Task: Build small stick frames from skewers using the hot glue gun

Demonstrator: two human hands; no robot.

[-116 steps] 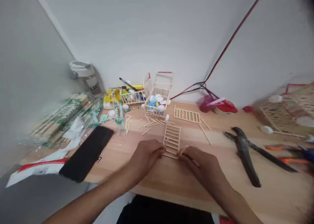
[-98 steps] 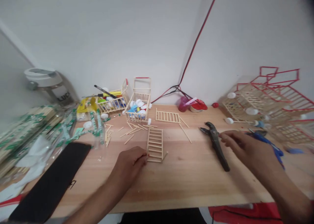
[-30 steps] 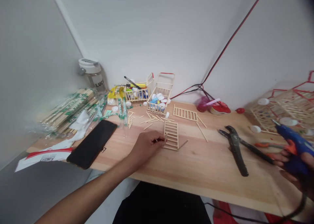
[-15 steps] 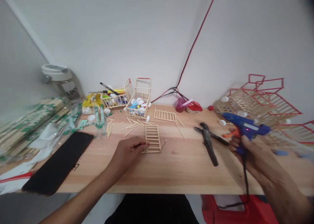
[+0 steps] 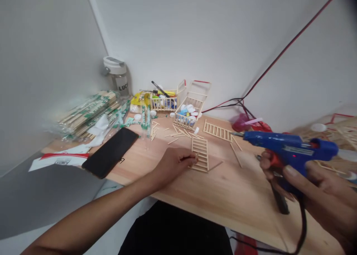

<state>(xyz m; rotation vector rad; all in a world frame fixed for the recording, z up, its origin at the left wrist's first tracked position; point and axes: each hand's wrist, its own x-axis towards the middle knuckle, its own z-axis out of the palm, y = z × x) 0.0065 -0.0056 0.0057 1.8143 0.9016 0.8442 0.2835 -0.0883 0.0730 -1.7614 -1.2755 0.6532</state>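
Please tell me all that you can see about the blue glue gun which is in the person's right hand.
The hot glue gun has a glossy blue plastic body and a thin metal nozzle pointing left, roughly level. A small red light glows on its side, near a silver label. An orange-red part sits by the trigger, and a black cord hangs from the base of the handle. The right hand grips the handle, holding the gun in the air above the right side of the wooden table.

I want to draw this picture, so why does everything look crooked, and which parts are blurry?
In the head view, the whole scene tilts, so the wall corner leans; the wrapped wooden sticks look smeared and blurry; the blue glue gun looks oversized close to the camera.
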